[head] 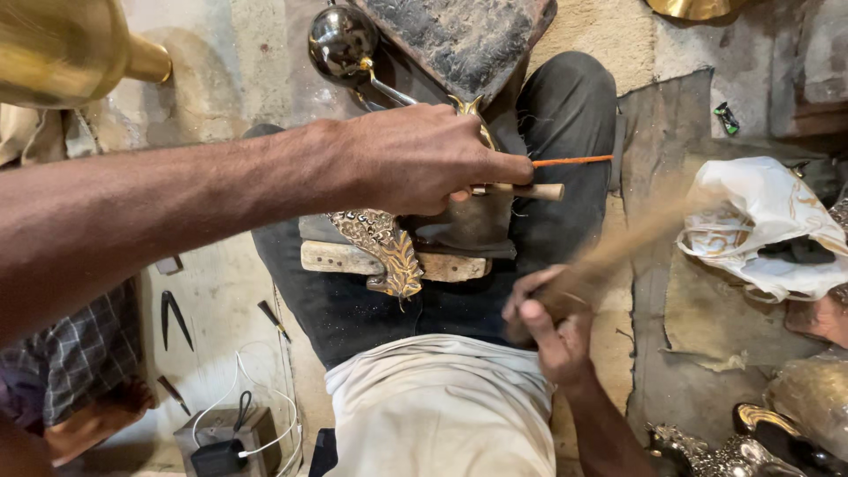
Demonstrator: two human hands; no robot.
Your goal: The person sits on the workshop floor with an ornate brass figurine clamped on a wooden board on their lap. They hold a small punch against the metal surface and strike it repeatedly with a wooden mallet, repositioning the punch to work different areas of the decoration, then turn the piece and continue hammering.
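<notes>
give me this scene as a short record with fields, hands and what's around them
left hand: left hand grips a thin wooden-handled tool over an ornate engraved brass piece
right hand: right hand grips a motion-blurred wooden stick
support: the brass piece lies on a worn wooden block across the lap
right side: crumpled white plastic bag on the floor
lower left: dark pointed tools, white cable
top left: golden brass vessel
</notes>
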